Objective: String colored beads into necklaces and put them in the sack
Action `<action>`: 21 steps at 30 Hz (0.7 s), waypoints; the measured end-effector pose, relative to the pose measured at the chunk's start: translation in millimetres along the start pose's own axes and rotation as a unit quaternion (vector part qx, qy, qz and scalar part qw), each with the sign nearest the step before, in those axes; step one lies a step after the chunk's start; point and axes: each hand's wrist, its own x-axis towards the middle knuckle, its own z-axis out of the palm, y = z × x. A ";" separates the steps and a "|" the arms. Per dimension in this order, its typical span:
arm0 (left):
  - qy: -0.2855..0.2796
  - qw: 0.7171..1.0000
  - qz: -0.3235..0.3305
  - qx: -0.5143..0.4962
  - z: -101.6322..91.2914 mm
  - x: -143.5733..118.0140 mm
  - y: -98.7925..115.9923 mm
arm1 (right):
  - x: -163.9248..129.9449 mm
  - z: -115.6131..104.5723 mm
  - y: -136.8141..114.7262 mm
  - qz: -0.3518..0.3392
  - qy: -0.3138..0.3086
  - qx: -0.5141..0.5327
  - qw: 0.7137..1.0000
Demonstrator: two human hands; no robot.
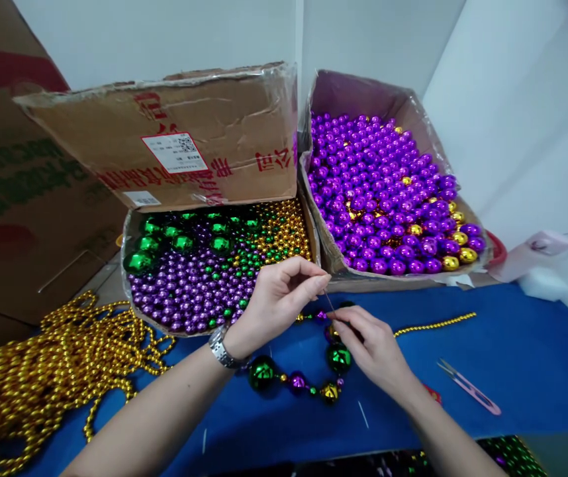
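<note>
- A thin needle [328, 301] is pinched between thumb and fingertip of the left hand [277, 298], near the middle of the blue table [512, 344], just in front of the two boxes.
- The right hand [371, 344] is closed on the end of the bead string [296, 381], fingertips met at the needle's lower tip.
- Strung so far: two big green balls, with purple and gold beads between them, curved across the cloth below the hands. By the look of it, the strand is only partly filled.
- Loose beads are heaped in the near box [204, 271] and the purple-bead box [383, 192] along the far edge.
- Gold chains [50, 371] are piled at the left edge; pink snips [470, 387] lie untouched to the right.
</note>
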 end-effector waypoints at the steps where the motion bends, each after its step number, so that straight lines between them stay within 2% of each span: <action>1: 0.000 1.000 0.002 0.002 0.1 1.0 0.2 | -1.2 0.7 2.4 0.002 -0.013 0.003 1.000; 5: -0.006 1.000 0.008 -0.007 1.4 6.2 1.1 | -4.6 3.3 7.5 0.039 -0.002 0.018 0.999; 10: 0.028 0.999 -0.006 -0.037 7.8 11.3 0.3 | -4.2 0.3 5.2 0.083 -0.025 0.060 0.994; 12: 0.043 0.997 -0.017 -0.059 13.6 7.2 -5.8 | -4.3 -4.4 6.3 0.091 -0.027 0.057 0.994; 15: 0.039 0.998 -0.028 -0.040 29.6 -14.5 -27.0 | -5.2 -13.8 10.8 0.136 0.025 0.088 0.986; 16: 0.011 1.000 -0.028 0.003 36.6 -26.1 -36.8 | -5.7 -16.7 12.5 0.152 0.044 0.111 0.981; 18: -0.120 0.984 -0.019 0.133 51.1 -53.5 -57.7 | -7.4 -21.3 16.0 0.169 0.073 0.156 0.970; 19: -0.183 0.963 -0.014 0.196 57.5 -67.7 -67.7 | -8.7 -22.9 18.0 0.171 0.081 0.170 0.967; 21: -0.260 0.916 -0.010 0.304 66.0 -93.5 -84.4 | -12.7 -25.4 23.1 0.172 0.103 0.177 0.964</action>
